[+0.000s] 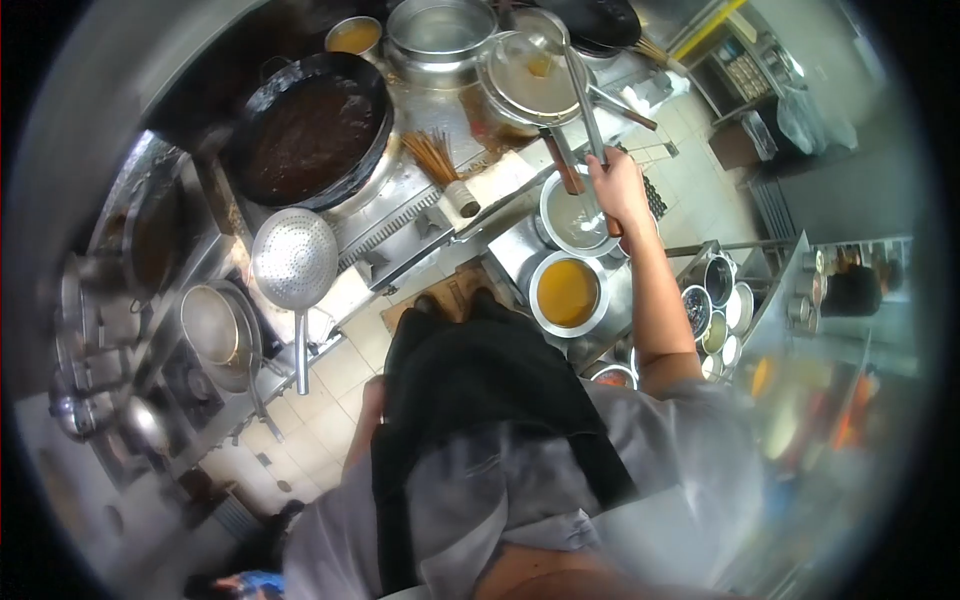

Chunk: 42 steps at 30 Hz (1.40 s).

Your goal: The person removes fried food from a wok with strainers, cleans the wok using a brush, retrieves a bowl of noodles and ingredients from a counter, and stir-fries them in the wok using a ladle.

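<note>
My right hand (620,188), arm stretched forward, is closed around the long handle of a metal ladle (583,95) with a wooden end. The ladle's head reaches over a round pot (490,85) of cloudy liquid at the back of the stove; its bowl is hard to make out. Just left of this hand lies another tool's wooden handle (568,178). Below the hand stands a metal pot of clear liquid (575,215), beside a pot of yellow liquid (568,292). My left hand (373,402) hangs by the black apron, its fingers mostly hidden.
A large wok (312,130) of dark liquid sits on the stove at upper left. In front of it are a perforated skimmer (294,258) and a bundle of thin sticks (432,158) by a small cup. Several filled containers (715,315) stand at right. Tiled floor (320,415) shows at lower left.
</note>
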Each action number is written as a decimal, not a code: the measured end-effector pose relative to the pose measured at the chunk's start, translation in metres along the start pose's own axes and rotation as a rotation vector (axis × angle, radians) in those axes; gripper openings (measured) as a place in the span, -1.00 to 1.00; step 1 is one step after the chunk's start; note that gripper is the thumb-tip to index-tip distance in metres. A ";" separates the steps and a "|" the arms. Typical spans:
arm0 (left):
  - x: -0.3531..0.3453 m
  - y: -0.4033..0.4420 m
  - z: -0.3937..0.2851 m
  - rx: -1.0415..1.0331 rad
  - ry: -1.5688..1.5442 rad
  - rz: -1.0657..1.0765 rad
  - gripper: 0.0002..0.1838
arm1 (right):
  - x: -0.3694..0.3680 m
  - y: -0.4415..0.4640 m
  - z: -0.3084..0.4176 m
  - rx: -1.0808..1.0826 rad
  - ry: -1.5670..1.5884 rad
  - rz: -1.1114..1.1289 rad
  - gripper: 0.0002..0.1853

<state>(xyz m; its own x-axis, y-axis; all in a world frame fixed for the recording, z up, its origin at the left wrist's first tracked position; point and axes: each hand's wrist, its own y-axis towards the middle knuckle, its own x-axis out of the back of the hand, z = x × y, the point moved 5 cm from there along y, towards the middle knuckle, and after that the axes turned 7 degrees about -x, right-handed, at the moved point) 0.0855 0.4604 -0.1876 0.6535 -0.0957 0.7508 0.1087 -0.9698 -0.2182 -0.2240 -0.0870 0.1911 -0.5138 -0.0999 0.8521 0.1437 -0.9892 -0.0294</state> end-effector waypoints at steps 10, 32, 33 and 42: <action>-0.012 -0.009 0.082 0.861 -1.130 -0.190 -0.74 | -0.116 -0.003 0.126 0.049 0.591 0.334 -0.68; -0.035 -0.057 0.099 0.317 -0.335 0.068 -0.73 | -0.243 -0.050 0.244 -0.784 1.455 1.366 -0.69; -0.045 -0.055 0.108 0.381 -0.449 0.007 -0.73 | -0.236 -0.051 0.247 -0.799 1.474 1.393 -0.67; -0.048 -0.050 0.119 0.229 -0.757 -0.145 -0.70 | -0.168 -0.056 0.257 -0.876 1.647 1.517 -0.66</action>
<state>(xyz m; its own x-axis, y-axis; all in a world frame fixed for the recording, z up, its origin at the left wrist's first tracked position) 0.1375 0.5402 -0.2870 0.9428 0.2850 0.1731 0.3285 -0.8831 -0.3350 0.0714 0.0122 0.1843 -0.4679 -0.0315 -0.8832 0.8808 0.0649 -0.4690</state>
